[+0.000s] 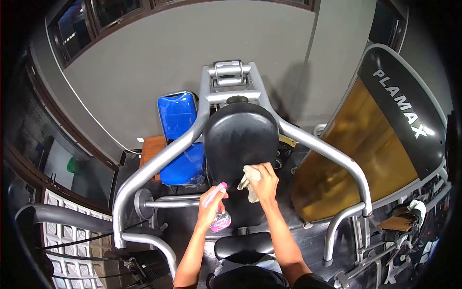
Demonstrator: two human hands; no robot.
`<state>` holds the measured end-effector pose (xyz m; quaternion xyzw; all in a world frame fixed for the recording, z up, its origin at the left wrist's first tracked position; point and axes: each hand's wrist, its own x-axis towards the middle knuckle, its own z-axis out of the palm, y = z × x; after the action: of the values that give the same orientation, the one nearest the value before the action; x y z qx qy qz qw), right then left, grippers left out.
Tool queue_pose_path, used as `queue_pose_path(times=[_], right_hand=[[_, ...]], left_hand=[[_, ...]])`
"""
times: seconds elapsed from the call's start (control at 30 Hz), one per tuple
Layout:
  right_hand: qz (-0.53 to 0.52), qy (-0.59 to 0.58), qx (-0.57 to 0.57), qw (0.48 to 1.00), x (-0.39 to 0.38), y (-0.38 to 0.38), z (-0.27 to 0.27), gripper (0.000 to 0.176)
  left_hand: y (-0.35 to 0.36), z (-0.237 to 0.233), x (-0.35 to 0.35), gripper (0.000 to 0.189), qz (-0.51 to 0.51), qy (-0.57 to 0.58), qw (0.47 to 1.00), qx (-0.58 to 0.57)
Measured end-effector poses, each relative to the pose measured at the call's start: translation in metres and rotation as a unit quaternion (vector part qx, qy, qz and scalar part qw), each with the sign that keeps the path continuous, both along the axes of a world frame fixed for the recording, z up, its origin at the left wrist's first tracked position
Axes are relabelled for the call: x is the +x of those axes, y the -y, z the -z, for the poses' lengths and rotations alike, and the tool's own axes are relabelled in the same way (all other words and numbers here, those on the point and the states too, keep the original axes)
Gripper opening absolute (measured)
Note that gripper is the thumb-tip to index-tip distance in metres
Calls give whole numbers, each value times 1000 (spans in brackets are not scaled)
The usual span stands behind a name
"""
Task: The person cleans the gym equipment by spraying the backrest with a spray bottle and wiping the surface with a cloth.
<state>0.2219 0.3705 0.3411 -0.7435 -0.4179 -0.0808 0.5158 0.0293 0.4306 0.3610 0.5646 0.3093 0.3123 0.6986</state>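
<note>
Your spray bottle [221,222] is in your left hand [209,207], in front of the lower part of the black backrest [240,137] and a little to its left. The hand is closed around the bottle's neck, with the pink nozzle [224,184] showing above your fingers and the clear body with its pink label hanging below. Whether a finger is pressing the trigger, you cannot tell from this view.

Your right hand [266,184] pinches a pale cloth [251,178] between thumb and fingers, bunched at the top with loose folds hanging down. It is close to the backrest's lower right edge; contact with the padding is unclear.

As for how far things have got, you have both bottle and cloth in hand. The backrest has a dull sheen with some uneven patches, but these could be light or wear as easily as moisture, so neither a treated part nor one left over can be marked out.

Further out, the small black seat [243,245] lies below your hands, and the silver frame [161,163] curves around both sides. A blue chair [177,115] stands behind the frame on the left, by the grey wall [192,43]; the large gold-and-black panel [358,164] leans into view on the right.
</note>
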Motion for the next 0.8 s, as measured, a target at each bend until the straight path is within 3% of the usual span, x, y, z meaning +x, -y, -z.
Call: queue_pose_path(times=[0.23, 0.6, 0.8], right_hand=[[0, -5, 109, 994, 5, -16, -39, 26], [-35, 9, 8, 999, 12, 16, 10, 22], [10, -25, 99, 995, 34, 3, -26, 24]], left_hand=[[26, -4, 9, 31, -25, 3, 1000, 2], [38, -18, 32, 31, -50, 33, 998, 0], [39, -13, 34, 33, -57, 2, 998, 24]])
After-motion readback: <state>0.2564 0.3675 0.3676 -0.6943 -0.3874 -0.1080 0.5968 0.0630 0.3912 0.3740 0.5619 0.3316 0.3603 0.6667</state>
